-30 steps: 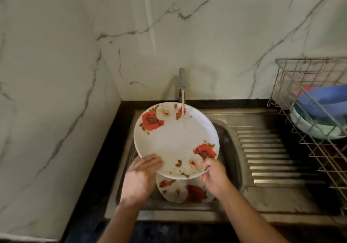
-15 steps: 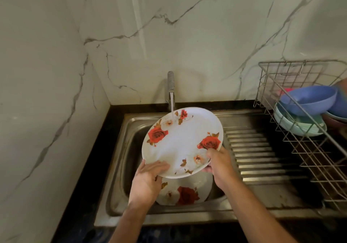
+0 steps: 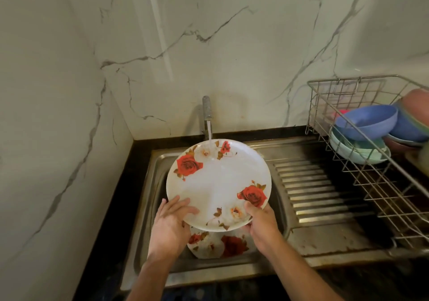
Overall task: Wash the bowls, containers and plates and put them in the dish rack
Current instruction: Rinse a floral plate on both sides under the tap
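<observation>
Rose-patterned plate (image 3: 218, 184) is held tilted under the tap stream over the sink (image 3: 148, 184), left hand (image 3: 170, 221) and right hand (image 3: 261, 223) both gripping its near rim; dish rack (image 3: 362, 184) lies rightward, nearer the right hand.

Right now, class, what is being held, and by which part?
Both hands, left hand and right hand, hold the rose-patterned plate by its near rim.

A home kitchen — a steel sink (image 3: 148, 207) with ribbed drainboard sits in a dark tabletop (image 3: 120, 184), tap (image 3: 206, 110) running at 12 o'clock, marble-veined walls behind, a wire dish rack (image 3: 371, 184) of bowls at 3 o'clock.
</observation>
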